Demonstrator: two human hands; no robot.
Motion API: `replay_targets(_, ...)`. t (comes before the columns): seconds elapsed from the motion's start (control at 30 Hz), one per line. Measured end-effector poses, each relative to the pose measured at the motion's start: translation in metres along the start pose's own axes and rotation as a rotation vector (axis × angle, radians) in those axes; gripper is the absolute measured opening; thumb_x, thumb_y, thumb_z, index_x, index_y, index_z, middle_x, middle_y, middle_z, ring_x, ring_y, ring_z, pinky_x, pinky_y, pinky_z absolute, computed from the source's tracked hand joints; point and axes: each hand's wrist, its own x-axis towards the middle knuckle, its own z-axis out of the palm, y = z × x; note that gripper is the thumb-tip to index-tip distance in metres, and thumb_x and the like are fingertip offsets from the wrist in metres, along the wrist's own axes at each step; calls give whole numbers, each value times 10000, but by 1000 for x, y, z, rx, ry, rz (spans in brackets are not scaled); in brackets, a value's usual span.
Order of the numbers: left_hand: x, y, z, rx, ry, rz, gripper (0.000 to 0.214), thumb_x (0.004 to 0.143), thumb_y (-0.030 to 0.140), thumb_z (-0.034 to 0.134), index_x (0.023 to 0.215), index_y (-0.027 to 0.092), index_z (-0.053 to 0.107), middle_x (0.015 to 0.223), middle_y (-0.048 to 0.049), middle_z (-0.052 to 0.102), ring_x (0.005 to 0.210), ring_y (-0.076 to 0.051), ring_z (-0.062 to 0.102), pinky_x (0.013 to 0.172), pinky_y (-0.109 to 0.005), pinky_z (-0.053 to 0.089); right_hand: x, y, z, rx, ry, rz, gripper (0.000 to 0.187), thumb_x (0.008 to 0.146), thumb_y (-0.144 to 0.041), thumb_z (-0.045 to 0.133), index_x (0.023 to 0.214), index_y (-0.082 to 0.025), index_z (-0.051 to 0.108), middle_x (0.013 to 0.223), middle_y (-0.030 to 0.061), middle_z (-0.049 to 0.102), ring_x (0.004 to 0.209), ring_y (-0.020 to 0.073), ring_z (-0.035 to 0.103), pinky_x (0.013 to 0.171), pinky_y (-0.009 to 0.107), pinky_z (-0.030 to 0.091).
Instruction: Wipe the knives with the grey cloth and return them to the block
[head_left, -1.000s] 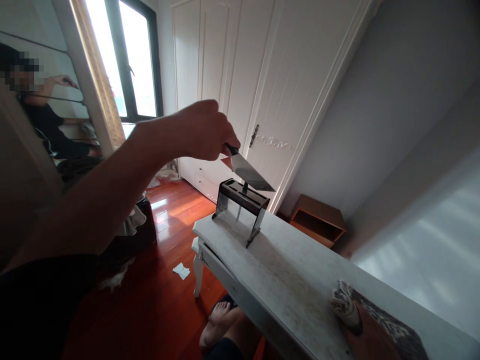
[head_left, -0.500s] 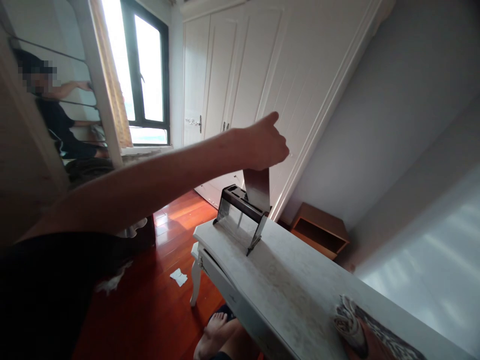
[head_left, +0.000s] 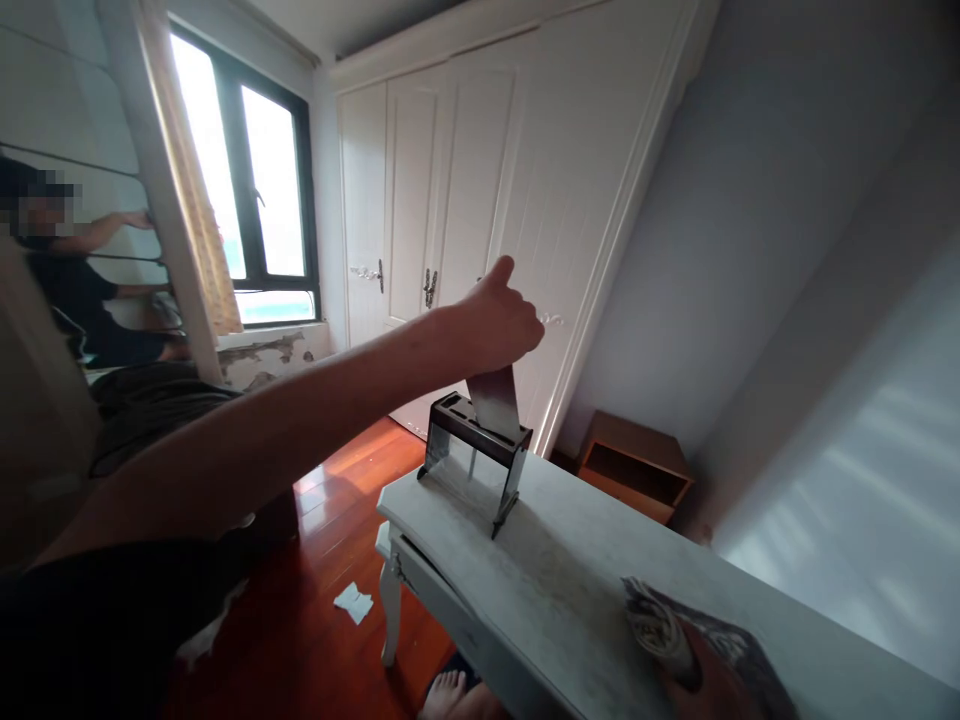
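My left hand (head_left: 496, 326) reaches out over the far end of a white table (head_left: 570, 585) and is closed on the handle of a broad-bladed knife (head_left: 495, 400). The blade points straight down, its lower part inside a slot of the dark knife block (head_left: 471, 452) with see-through sides. At the bottom right my right hand (head_left: 709, 685) rests on the table, wrapped in a patterned cloth (head_left: 664, 625) that is bunched at its front. The fingers of that hand are mostly covered.
White wardrobe doors (head_left: 465, 200) stand behind the table, and a low wooden cabinet (head_left: 637, 465) stands beside them. A window (head_left: 262, 200) is at the left. Another person (head_left: 67, 290) sits far left. A paper scrap (head_left: 352, 601) lies on the red wood floor; my bare foot (head_left: 448, 694) is below the table.
The knife swung from tilted above the block to blade-down, then sank deeper into a slot. My left hand dropped with it. The right hand stayed on the cloth.
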Motion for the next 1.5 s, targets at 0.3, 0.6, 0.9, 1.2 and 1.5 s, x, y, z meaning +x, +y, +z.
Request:
replay_targets(0.3, 4, 27, -19, 596, -306, 128, 83, 789, 203, 672, 718, 206, 713, 651, -39, 657, 764, -212, 610, 994, -507, 197, 7, -147, 55, 248, -66, -291, 480, 727, -233, 555, 1192, -166, 654, 1166, 106, 715, 1061, 287, 682, 925, 379, 538)
replay_targets(0.6, 21, 17, -7, 592, -332, 178, 37, 780, 211, 693, 771, 223, 727, 662, -36, 676, 785, -214, 619, 1016, -508, 171, 11, -170, 97, 40, -22, -421, 528, 676, -150, 610, 1203, -153, 652, 1119, 114, 728, 1010, 312, 695, 900, 408, 543)
replay_targets(0.9, 29, 24, 4, 542, -350, 197, 107, 746, 130, 687, 700, 224, 706, 660, -21, 653, 782, -207, 594, 1042, -529, 142, -1, -163, 103, -48, 59, -557, 607, 642, -94, 598, 1248, -137, 589, 1179, 132, 689, 1068, 313, 652, 944, 427, 510)
replay_targets(1.2, 43, 16, 25, 484, -252, 222, 86, 742, 162, 689, 687, 228, 692, 634, -2, 638, 764, -189, 570, 1063, -532, 137, -3, -166, 98, -52, 55, -592, 596, 648, -79, 597, 1240, -142, 570, 1167, 125, 685, 1062, 298, 638, 956, 423, 491)
replay_targets(1.5, 43, 8, 29, 533, -228, 265, 200, 816, 146, 624, 618, 172, 622, 582, 11, 570, 694, -147, 525, 1067, -526, 153, -6, -167, 95, -26, 27, -598, 587, 669, -80, 565, 1250, -160, 564, 1170, 108, 684, 1074, 278, 632, 973, 410, 475)
